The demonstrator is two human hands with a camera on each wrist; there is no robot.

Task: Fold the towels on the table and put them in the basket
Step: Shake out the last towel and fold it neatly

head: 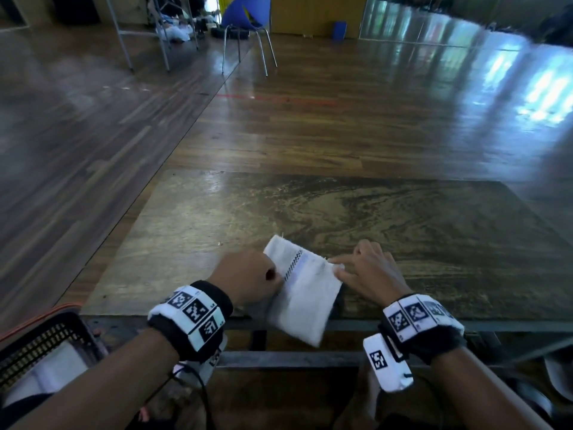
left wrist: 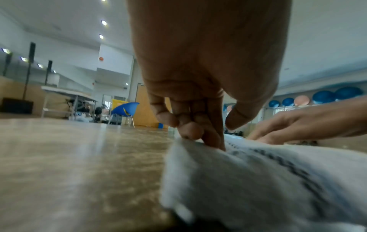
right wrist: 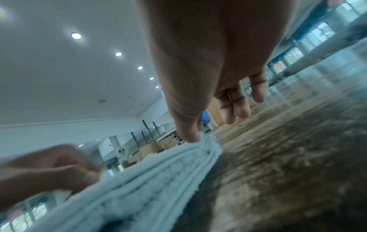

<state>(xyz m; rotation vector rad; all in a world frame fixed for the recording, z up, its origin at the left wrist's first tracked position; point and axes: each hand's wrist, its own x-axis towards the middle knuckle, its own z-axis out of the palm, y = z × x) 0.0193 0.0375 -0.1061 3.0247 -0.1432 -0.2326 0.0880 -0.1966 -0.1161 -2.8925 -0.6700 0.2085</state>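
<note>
Folded white towel [head: 302, 293] at near edge of table [head: 403, 218], near end hanging over the rim. Left hand [head: 248, 279] curled, fingers [left wrist: 190, 130] pinching towel's left edge. Right hand [head: 369, 271] pinching right edge between thumb and, seemingly, index finger; other fingers [right wrist: 236, 108] loose. Basket [head: 46, 339] low at near left

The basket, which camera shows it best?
The head view, and it alone: the dark mesh basket sits at the lower left edge, beside the table's near corner, with white cloth inside, though partly cut off by the frame. Both wrist views show only the hands, the towel and the tabletop; no basket.
</note>
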